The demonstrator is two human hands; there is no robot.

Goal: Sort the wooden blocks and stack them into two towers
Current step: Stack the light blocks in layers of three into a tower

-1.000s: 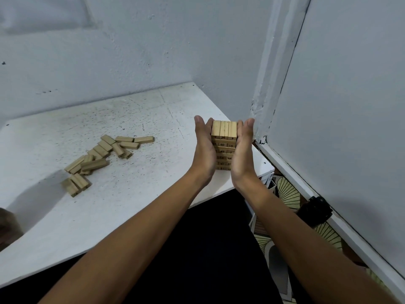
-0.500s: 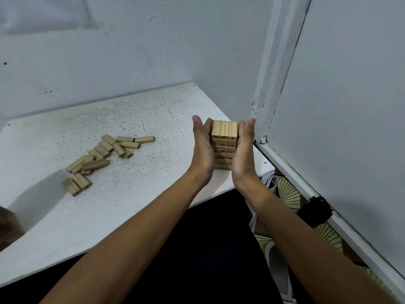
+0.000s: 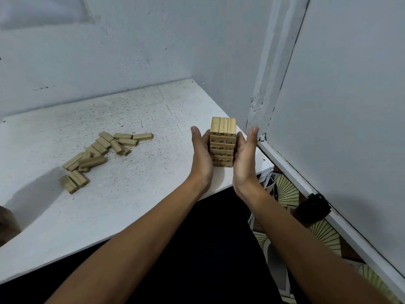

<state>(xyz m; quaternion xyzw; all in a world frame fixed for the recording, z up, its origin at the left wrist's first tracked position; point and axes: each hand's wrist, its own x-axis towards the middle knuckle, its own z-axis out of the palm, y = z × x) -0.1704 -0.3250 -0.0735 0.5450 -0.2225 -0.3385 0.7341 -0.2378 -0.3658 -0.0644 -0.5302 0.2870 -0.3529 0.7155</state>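
A block tower [image 3: 223, 142] stands upright near the right front corner of the white counter [image 3: 135, 207]. The left hand [image 3: 201, 156] flanks it, fingers straight, seeming to touch its side; contact is hard to confirm. The right hand [image 3: 245, 157], also flat with a loose grip, stands slightly apart, hiding the tower's lower right edge. Well left of the tower lie scattered loose blocks [image 3: 98, 155]; printed numbers are partly illegible.
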